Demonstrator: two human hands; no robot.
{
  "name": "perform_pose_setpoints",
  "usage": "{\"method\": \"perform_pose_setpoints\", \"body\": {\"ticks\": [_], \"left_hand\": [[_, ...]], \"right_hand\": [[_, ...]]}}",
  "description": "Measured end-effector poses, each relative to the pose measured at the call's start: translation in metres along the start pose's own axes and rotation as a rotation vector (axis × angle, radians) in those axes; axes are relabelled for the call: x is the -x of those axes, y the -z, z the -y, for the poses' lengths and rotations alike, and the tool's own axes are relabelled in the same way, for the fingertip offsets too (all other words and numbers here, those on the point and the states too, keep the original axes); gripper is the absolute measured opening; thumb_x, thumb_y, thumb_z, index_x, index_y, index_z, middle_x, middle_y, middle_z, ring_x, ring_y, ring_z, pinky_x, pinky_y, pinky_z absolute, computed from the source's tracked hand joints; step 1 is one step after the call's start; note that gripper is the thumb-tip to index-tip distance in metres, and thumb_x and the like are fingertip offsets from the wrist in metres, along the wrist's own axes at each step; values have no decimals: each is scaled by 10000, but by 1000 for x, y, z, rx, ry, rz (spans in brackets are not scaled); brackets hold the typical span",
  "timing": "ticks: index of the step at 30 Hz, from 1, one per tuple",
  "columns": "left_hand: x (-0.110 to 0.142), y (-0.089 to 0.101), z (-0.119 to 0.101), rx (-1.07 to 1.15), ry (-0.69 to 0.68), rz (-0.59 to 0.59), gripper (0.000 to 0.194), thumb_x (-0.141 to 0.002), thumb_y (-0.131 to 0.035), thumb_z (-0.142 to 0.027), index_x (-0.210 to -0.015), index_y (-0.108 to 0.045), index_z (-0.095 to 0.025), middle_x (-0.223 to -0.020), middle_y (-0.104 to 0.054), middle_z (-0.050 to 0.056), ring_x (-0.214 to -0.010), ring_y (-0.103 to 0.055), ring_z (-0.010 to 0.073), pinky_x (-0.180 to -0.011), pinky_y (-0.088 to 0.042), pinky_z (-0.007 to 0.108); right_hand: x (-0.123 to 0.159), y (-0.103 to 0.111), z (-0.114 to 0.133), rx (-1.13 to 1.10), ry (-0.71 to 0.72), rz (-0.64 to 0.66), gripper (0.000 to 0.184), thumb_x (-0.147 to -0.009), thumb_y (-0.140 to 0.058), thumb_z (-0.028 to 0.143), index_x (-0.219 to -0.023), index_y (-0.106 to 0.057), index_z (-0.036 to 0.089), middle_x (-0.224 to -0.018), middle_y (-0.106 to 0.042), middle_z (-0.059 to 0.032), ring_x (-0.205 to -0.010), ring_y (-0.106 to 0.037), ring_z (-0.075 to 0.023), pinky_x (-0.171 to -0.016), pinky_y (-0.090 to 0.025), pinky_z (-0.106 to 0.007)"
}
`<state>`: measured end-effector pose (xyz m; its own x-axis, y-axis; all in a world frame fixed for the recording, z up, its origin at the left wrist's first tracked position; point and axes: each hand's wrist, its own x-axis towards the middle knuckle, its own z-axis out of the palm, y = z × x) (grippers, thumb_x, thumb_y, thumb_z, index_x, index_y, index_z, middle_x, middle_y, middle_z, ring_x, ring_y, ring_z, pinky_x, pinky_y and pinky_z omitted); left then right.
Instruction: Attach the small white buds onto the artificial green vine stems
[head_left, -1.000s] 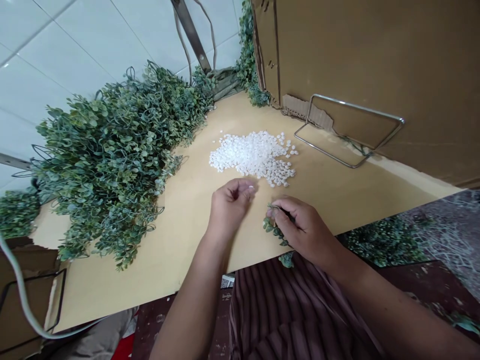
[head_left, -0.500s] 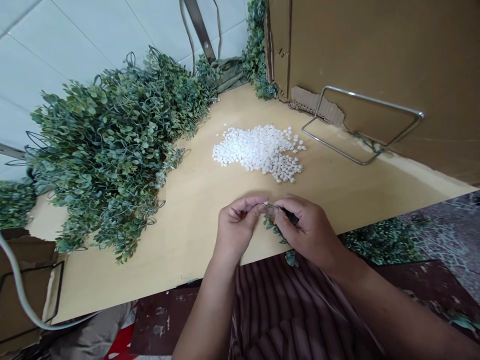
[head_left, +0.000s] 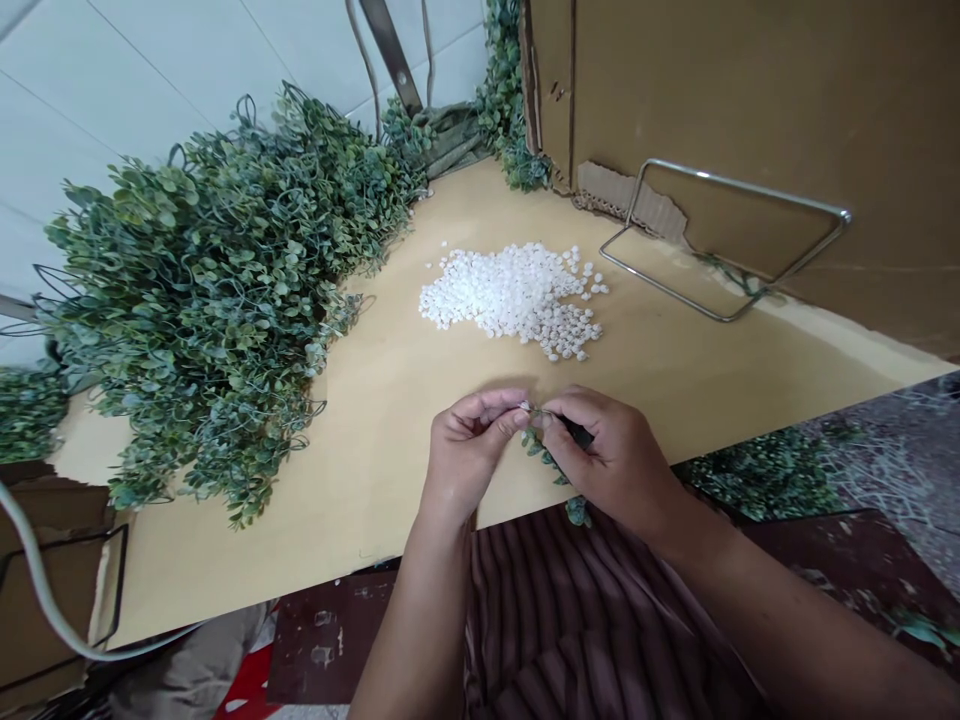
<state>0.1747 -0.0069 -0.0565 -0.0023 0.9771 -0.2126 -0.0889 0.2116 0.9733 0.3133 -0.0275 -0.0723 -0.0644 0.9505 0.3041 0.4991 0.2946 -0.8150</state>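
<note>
Left grip [head_left: 465, 455] is clamped on a small white piece [head_left: 524, 405], right grip [head_left: 611, 455] on a leafy sprig [head_left: 533, 442] hanging over the table's [head_left: 375, 440] near edge; a white pile [head_left: 510, 290] lies farther in.

Shiny metal frame [head_left: 702, 175], matt cardbd panel [head_left: 750, 80] w/ rough torn strip [head_left: 634, 200], plastic-lkg pellets [head_left: 499, 292], glossy tiles [head_left: 150, 60]

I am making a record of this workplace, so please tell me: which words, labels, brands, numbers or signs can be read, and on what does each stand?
No text can be read here.
Brown cardboard: small dark marks, no legible letters.
White pieces: too small to tell whether they carry any marking.
</note>
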Motion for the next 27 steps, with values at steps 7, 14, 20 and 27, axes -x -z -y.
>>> {"method": "perform_pose_setpoints", "body": {"ticks": [7, 14, 20, 27], "left_hand": [[-1, 2, -1, -26, -12, 17, 182, -501, -850, -244, -632, -741, -180, -648, -721, 7, -597, -622, 99, -622, -532, 216], [-2, 0, -1, -51, 21, 38, 161, -498, -850, -232, -599, -735, -180, -643, -723, 15, -596, -630, 115, -655, -549, 256], [-1, 0, -1, -82, -13, 26, 171, -557, -820, -233, -698, -740, -179, -709, -729, 20, -644, -639, 123, -690, -549, 267], [42, 17, 9, -383, -299, 40, 263, -707, -735, -305, -953, -698, -220, -948, -693, 66, -907, -631, 190, -820, -521, 336]], "right_hand": [[1, 0, 0, 5, -5, 13, 190, -805, -457, 170, -641, -552, 173, -610, -544, -17, -573, -520, -134, -552, -387, -240], [2, -1, 0, 46, 14, -2, 222, -790, -444, 152, -572, -460, 193, -561, -463, 9, -533, -456, -119, -528, -353, -236], [0, 0, 2, -35, -21, -18, 214, -807, -453, 179, -597, -490, 186, -572, -502, -2, -547, -476, -122, -540, -381, -244], [-9, 7, -4, -770, -425, -243, 126, -834, -501, 271, -754, -562, 195, -626, -512, 32, -544, -514, -90, -553, -477, -211]]}}
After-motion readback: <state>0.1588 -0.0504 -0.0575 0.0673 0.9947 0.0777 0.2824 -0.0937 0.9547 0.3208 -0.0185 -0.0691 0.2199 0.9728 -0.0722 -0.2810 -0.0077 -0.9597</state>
